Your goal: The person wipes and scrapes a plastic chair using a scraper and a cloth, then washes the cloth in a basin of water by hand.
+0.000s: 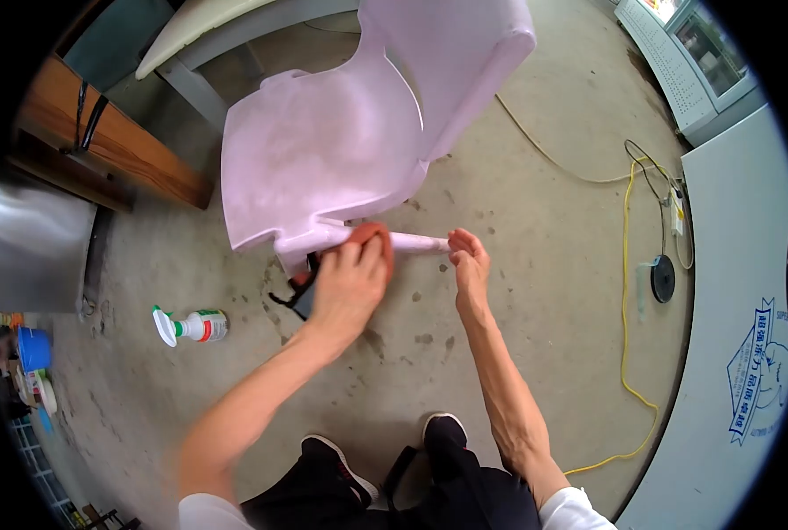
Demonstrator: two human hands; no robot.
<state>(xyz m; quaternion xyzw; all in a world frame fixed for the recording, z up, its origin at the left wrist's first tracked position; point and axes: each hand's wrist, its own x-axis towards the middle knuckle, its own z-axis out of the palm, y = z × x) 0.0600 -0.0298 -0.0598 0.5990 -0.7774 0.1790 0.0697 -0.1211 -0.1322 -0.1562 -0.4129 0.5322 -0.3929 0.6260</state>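
Note:
A pale purple plastic chair (pixel 323 141) is tilted in front of me, with brownish smudges on its seat. My left hand (pixel 351 281) presses a reddish-brown cloth (pixel 378 234) against one chair leg, near the seat. At the far end of that leg (pixel 416 243), the curled fingers of my right hand (pixel 471 265) hold its tip. A black object with a strap, partly hidden, shows beside my left wrist. On the floor to the left lies a spray bottle (pixel 201 327) with a white and green nozzle.
A yellow cable (pixel 625 300) and a black disc (pixel 663 279) lie on the right, beside a white printed panel (pixel 738 265). A table (pixel 191 40) and wooden furniture (pixel 129 132) stand upper left. A blue container (pixel 33 348) is far left. Wet spots mark the floor.

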